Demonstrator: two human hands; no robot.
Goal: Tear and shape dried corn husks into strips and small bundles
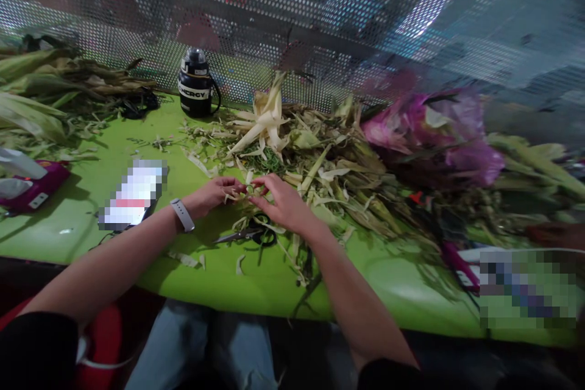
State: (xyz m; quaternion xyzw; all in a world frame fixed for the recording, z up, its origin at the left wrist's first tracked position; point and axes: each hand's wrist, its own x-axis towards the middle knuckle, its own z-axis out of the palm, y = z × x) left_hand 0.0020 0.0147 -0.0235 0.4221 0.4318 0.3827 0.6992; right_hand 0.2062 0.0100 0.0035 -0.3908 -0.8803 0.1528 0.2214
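My left hand [220,192], with a pale band on its wrist, pinches thin strips of corn husk [250,190] from the left. From the right, my right hand [284,202] grips the same small pale green piece, its fingertips close to the other hand's. Just below both hands a pair of black-handled scissors [262,233] lies on the green table [201,283]. Beyond the fingers stands a star-shaped figure of folded pale husk [267,119], with green string-like material [267,161] at its foot.
A large heap of dry husks [351,180] spreads to the right, beside a pink plastic bag [439,134]. A black bottle [195,88] stands before the perforated metal screen [256,24]. On the left are a lit phone [134,195], a magenta box [39,186] and more husks [34,113].
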